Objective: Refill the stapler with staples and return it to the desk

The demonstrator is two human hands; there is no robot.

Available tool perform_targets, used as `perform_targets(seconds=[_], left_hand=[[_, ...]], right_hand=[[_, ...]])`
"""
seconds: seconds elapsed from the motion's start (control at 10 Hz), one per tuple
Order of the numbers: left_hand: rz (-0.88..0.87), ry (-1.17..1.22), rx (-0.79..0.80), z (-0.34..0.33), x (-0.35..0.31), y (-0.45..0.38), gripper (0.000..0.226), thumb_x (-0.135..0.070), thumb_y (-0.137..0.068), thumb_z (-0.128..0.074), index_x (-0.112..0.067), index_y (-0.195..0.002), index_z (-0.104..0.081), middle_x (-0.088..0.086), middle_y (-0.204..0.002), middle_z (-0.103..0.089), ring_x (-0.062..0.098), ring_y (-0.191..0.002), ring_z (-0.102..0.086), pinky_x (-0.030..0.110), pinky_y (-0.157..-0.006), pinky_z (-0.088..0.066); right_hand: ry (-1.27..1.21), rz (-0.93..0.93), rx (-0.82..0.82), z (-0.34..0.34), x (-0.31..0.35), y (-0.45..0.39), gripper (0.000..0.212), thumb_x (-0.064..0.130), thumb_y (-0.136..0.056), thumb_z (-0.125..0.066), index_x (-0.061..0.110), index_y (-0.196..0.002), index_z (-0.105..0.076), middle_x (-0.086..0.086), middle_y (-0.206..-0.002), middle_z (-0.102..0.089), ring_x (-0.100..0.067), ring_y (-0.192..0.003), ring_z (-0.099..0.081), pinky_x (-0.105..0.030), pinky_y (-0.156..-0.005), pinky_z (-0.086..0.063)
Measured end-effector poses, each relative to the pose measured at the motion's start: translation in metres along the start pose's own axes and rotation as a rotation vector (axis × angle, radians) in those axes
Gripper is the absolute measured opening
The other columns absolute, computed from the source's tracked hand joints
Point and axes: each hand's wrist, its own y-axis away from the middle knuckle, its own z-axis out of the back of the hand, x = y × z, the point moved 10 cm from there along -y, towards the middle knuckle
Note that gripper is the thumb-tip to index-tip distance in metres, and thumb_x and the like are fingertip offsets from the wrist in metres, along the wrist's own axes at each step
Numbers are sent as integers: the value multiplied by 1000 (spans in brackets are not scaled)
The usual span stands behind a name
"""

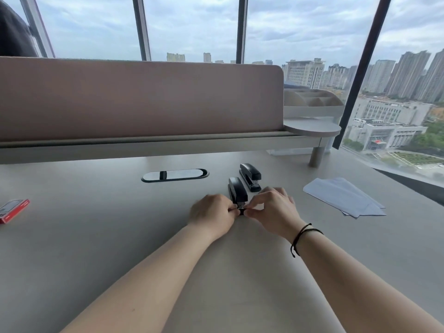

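My two hands meet at the near end of a black stapler [237, 192] lying on the grey desk [101, 236], a second stapler [250, 176] just behind it by the cable slot [175, 175]. My left hand [211, 213] and right hand [272, 210] both have their fingers [249, 213] pinched on the stapler's small front piece, where a glint of metal shows; whether that is the staple tray or a strip going in is too small for me to tell. I judge this to be the loading step. To do it well I would keep the stapler's base flat on the desk, steady it with the left, and work the piece straight along the stapler's length with the right, never at an angle, so nothing jams. The red staple box [13, 211] waits well apart at the desk's left edge; loose papers [346, 198] lie to the right.
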Motion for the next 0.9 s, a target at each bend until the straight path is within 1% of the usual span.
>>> perform_targets(seconds=[0.2,0.3,0.4,0.5,0.6,0.7,0.8,0.9], left_hand=[[4,0,-66,-12,1,-42,27,-44,-90,-61,-27,-99,-79,7,-102,-79,34,-101,-68,35,-82,-55],[-6,17,-93,-15,2,-54,26,-43,-91,-61,-26,-98,-79,5,-103,-79,33,-102,-68,37,-83,-56],[-11,23,-112,-16,2,-62,25,-42,-91,-62,-27,-100,-79,4,-108,-79,32,-105,-68,38,-87,-55],[-3,51,-104,-18,5,-66,24,-42,-91,-62,-30,-104,-78,1,-112,-78,30,-109,-68,39,-92,-53],[-9,80,-80,-18,7,-65,26,-40,-91,-62,-33,-112,-76,0,-115,-77,31,-111,-67,38,-92,-52],[19,193,-64,-14,10,-53,35,-31,-90,-63,-28,-124,-67,2,-123,-74,30,-116,-65,38,-96,-51],[41,311,-67,-7,19,-29,42,-20,-87,-66,-21,-129,-65,0,-128,-71,21,-114,-66,29,-100,-50],[-77,289,-58,2,18,15,29,-12,-86,-69,-18,-114,-72,-3,-101,-67,18,-93,-67,17,-83,-44]], right_hand=[[-51,-107,-61,-6,-27,-33,14,50,-81,-70,46,-94,-74,6,-112,-59,-24,-125,-37,-39,-105,-26],[-43,-133,-93,-10,-36,-43,18,53,-81,-66,47,-96,-73,5,-114,-57,-24,-123,-38,-40,-107,-25],[-13,-123,-108,-12,-39,-50,22,54,-82,-64,47,-101,-73,4,-114,-56,-25,-123,-38,-41,-107,-26],[12,-104,-125,-12,-36,-51,21,49,-86,-62,47,-104,-72,3,-114,-56,-25,-122,-39,-40,-105,-27],[50,-77,-136,-9,-30,-47,24,43,-90,-59,46,-111,-71,1,-114,-58,-27,-119,-42,-39,-102,-32],[57,-77,-126,-3,-23,-37,30,36,-91,-57,42,-120,-66,-4,-114,-59,-29,-115,-48,-39,-98,-38],[-58,-140,-117,-1,-26,-20,34,29,-86,-61,25,-119,-59,-9,-111,-60,-33,-110,-52,-40,-93,-43],[-49,-126,-97,-3,-19,6,34,34,-84,-65,19,-111,-50,-9,-113,-57,-33,-110,-51,-40,-92,-41]])
